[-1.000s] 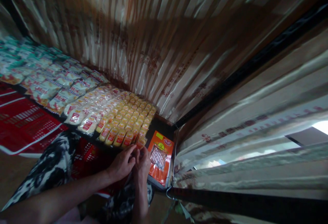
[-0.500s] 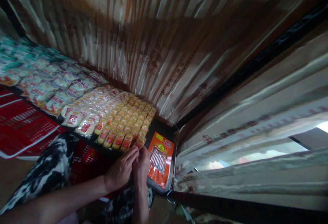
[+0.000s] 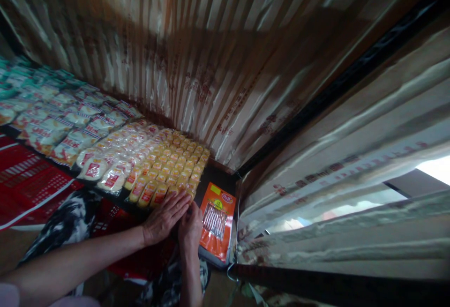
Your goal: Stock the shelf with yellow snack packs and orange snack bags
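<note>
Small yellow wrapped cakes [image 3: 172,161] stand in tight rows on a dark shelf [image 3: 214,178]. My left hand [image 3: 167,215] lies with its fingers stretched over the front right end of these rows, touching the wrappers. Right beside it, my right hand [image 3: 191,225] has its fingers curled in at the front corner cake; what is between them, if anything, is hidden. An orange flat packet [image 3: 218,222] with a clear window showing thin strips lies just to the right of my right hand.
White wrapped cakes with red labels [image 3: 112,175] fill the shelf to the left, then larger snack bags [image 3: 72,145] and green packs [image 3: 21,75]. A red basket [image 3: 31,175] is below the shelf's front edge. Pleated printed sheeting [image 3: 197,77] hangs behind and at right.
My left hand has flattened and spread over the front cakes, where both hands were pinched together at the corner cake. The view has shifted slightly.
</note>
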Available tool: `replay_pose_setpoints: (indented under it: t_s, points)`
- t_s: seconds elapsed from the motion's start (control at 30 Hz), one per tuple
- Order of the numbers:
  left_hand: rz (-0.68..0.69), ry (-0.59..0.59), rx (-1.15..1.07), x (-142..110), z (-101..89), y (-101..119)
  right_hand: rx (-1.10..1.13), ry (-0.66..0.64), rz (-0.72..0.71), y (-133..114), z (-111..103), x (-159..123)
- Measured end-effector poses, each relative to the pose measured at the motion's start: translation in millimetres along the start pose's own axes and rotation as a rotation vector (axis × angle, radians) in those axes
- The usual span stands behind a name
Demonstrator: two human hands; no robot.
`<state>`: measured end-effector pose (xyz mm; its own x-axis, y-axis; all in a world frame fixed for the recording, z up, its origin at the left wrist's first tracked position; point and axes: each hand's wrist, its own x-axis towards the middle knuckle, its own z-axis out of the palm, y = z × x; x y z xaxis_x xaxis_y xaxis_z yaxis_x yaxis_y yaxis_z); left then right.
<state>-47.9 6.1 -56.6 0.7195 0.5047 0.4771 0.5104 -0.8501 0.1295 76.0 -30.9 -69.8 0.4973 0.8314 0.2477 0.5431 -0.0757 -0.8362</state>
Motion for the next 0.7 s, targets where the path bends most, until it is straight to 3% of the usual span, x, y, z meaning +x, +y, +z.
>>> replay_pose_setpoints:
  t_s: [0.33,0.5,0.7]
  points:
    - [0.075,0.005,-0.021,3.8,3.2,-7.4,-0.029,-0.028,-0.035,-0.2,-4.0,1.6]
    - [0.048,-0.006,-0.072,3.9,4.1,-7.6,-0.064,0.047,-0.028,-6.8,-7.5,9.8]
    - [0.044,-0.003,-0.127,2.4,5.1,-8.4,0.075,0.108,0.089,-12.4,-3.6,27.6]
